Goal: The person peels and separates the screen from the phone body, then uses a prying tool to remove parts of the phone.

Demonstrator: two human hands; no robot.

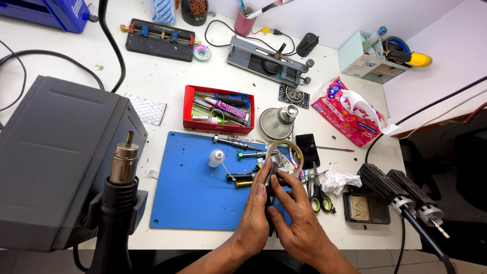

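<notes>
While both hands meet over the blue mat (193, 198), left hand (253, 220) and right hand (299, 223) pinch one thin dark tool (270, 178), scissors (318, 195) just beside.

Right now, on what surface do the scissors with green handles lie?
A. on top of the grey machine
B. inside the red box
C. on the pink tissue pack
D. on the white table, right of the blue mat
D: the scissors lie on the white table, just past the right edge of the blue mat.
</notes>
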